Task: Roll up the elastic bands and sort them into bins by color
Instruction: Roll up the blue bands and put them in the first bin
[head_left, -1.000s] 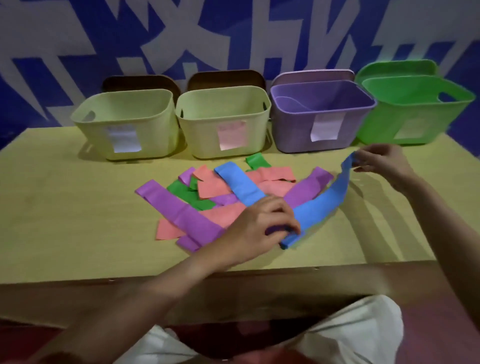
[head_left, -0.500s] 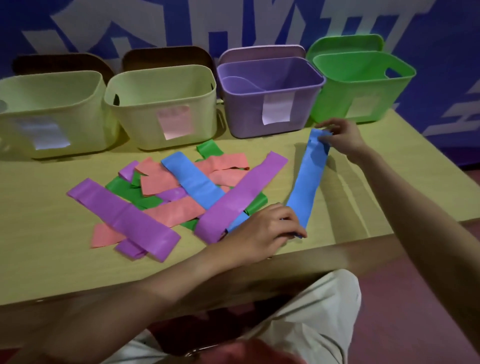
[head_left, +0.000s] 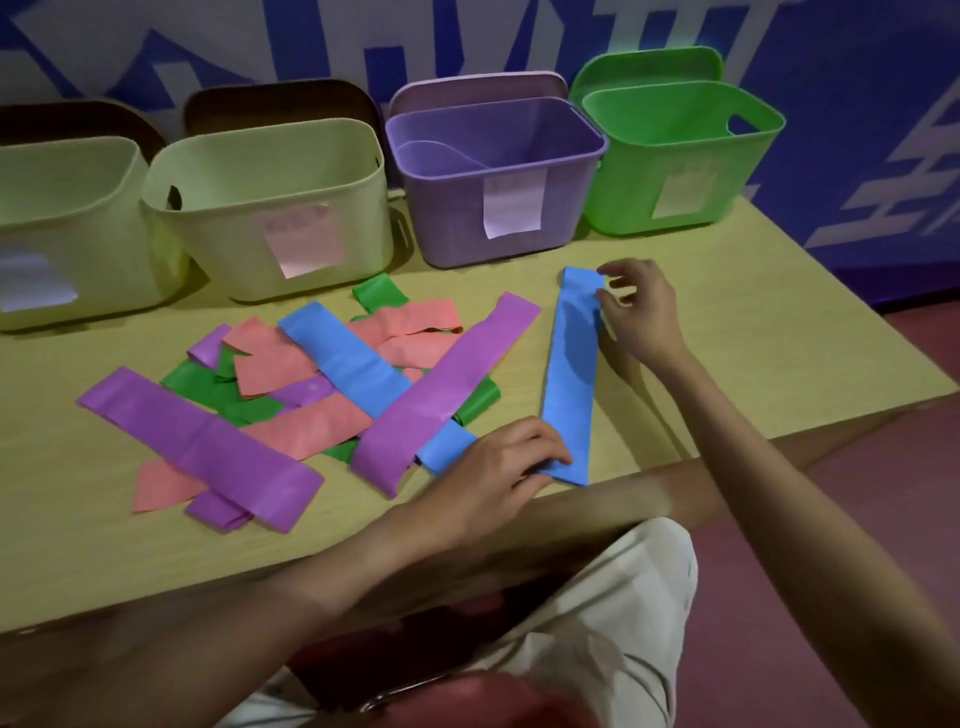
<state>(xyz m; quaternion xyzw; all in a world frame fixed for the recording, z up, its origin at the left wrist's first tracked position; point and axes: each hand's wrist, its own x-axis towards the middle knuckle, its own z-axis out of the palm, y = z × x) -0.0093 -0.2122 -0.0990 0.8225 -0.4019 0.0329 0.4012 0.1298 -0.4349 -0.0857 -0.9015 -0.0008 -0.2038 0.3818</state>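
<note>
Counting four bins (head_left: 496, 156), two blue bands (head_left: 571, 374).

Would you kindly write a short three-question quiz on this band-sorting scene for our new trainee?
1. True or false: the blue band lying apart from the pile is already rolled up.
2. Which hand touches that band's near end?
3. How many bins stand at the back: A two, B four, C six?

Key: 1 false, it lies flat. 2 the left hand; the right hand is at the far end. 3 B.
</note>
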